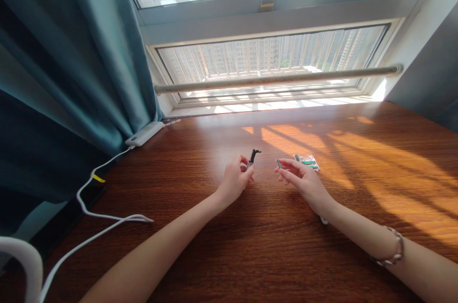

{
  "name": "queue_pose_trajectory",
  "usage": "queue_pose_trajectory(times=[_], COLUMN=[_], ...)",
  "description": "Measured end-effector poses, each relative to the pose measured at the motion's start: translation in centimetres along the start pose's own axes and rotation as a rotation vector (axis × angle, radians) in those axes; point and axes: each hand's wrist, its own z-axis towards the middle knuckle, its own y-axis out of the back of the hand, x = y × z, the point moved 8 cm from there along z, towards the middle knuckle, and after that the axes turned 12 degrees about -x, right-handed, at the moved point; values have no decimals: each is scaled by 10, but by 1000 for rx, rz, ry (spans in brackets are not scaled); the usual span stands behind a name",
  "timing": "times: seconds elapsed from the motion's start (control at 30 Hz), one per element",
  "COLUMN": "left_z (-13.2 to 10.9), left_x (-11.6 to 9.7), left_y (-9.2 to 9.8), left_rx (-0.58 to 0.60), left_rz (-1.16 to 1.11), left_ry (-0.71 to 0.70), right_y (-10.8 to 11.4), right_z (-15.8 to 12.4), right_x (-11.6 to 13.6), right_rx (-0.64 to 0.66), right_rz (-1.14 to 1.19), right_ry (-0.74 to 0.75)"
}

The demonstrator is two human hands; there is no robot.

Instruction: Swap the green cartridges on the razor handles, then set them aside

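Above the middle of the wooden table, my left hand is closed around a small black tool with a bent top end. Its lower part is hidden by my fingers. To the right, the fingertips of my right hand pinch a short, thin dark rod, too small to name more exactly. The two held pieces are apart. Just behind my right hand lies a small clear packet with green and dark strips inside, partly covered by the hand.
A white power strip or adapter lies by the blue curtain, and its white cable runs along the left side. A small white object peeks out under my right wrist. A window with a rail borders the table at the back.
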Motion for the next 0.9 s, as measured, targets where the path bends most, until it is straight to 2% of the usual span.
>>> queue_pose_trajectory(times=[0.03,0.1,0.2,0.27,0.37,0.47,0.7,0.9], left_z=[-6,-18,-32,-41,-51,-56,-57,-57], left_x=[-5,-15,-24,-30,-36,-35,-35,-32], left_y=[-7,-14,-17,-22,-29,-34,-34,-34], left_rx=[70,127,134,216,343,411,408,401], left_rz=[-221,-518,-763,-848,-902,-928,-890,-859], left_ry=[56,163,328,418,490,528,547,547], right_y=[-1,-2,-5,-9,-14,-18,-25,-25], right_z=[0,0,-4,-9,-15,-21,-30,-32], right_x=[0,0,4,7,15,22,33,37], right_rx=[7,24,60,95,129,167,242,243], right_rz=[15,39,41,-3,-64,-60,-107,-147], right_ry=[-2,3,32,66,142,198,306,366])
